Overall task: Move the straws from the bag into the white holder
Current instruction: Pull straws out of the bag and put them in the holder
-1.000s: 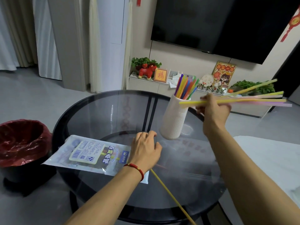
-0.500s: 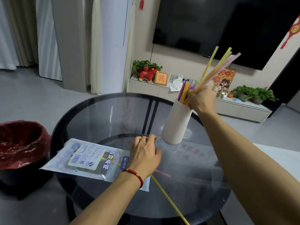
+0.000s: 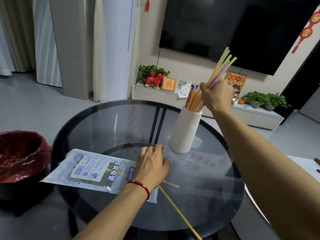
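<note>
Our right hand (image 3: pixel 215 96) is closed around a bunch of straws (image 3: pixel 220 69), right above the white holder (image 3: pixel 186 130) at the far side of the table (image 3: pixel 107 129). Straws are light and bendy, so we hold them gently near the middle. Our left hand (image 3: pixel 151 164) lies loosely curled on the bag (image 3: pixel 90 169); we cannot tell if it grips the bag.

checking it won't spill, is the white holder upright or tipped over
Upright. The white holder stands on its base on the glass table, with colored straws sticking up from its open top.
</note>
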A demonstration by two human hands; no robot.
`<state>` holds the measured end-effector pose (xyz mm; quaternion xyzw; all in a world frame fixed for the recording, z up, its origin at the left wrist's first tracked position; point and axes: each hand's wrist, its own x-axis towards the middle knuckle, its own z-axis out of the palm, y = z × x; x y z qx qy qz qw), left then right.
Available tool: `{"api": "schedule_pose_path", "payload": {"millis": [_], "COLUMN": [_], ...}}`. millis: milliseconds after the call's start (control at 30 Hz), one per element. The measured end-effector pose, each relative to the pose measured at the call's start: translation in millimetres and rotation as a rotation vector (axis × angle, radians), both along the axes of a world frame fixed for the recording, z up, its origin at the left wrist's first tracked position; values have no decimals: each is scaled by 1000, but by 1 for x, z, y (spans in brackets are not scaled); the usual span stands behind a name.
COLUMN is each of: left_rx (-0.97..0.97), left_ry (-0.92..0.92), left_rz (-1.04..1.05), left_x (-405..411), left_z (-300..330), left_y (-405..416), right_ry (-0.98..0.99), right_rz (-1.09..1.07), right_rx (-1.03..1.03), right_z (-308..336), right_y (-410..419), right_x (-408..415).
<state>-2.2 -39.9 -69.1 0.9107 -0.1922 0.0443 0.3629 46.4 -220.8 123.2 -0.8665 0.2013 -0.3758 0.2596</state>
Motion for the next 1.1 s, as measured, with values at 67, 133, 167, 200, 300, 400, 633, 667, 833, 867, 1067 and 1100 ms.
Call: {"api": "schedule_pose_path", "payload": {"millis": [67, 133, 167, 200, 300, 400, 633, 667, 833, 867, 1067, 1100], "left_rx": [5, 7, 6, 6, 4, -4, -7, -7, 4, 14, 37, 68], "left_ry": [5, 10, 11, 13, 12, 11, 7, 8, 13, 10, -70, -81], "left_rz": [-3, -5, -6, -7, -8, -9, -18, -19, -33, -35, -107, -140], "left_x": [0, 0, 0, 0, 0, 1, 1, 1, 0, 0, 3, 2], "left_z": [0, 0, 0, 0, 0, 0, 1, 1, 3, 3, 8, 9], "left_y": [0, -1, -1, -1, -1, -1, -4, -4, 0, 1, 22, 28], "right_ry": [93, 114, 83, 35, -147, -376, -97, -55, 140, 157, -109, -180], "right_rz": [46, 66, 66, 58, 54, 133, 103, 112, 220, 240, 236, 217], "right_rx": [37, 68, 68, 60, 37, -56, -261, -274, -406, -432, -384, -399], "right_z": [0, 2, 4, 7, 15, 19, -2, -8, -28, -29, -27, -29], "right_y": [-2, -5, -5, -5, -5, -4, -1, -2, -9, -10, -16, -16], "right_x": [0, 1, 2, 3, 5, 4, 11, 13, 10, 9, -8, -17]}}
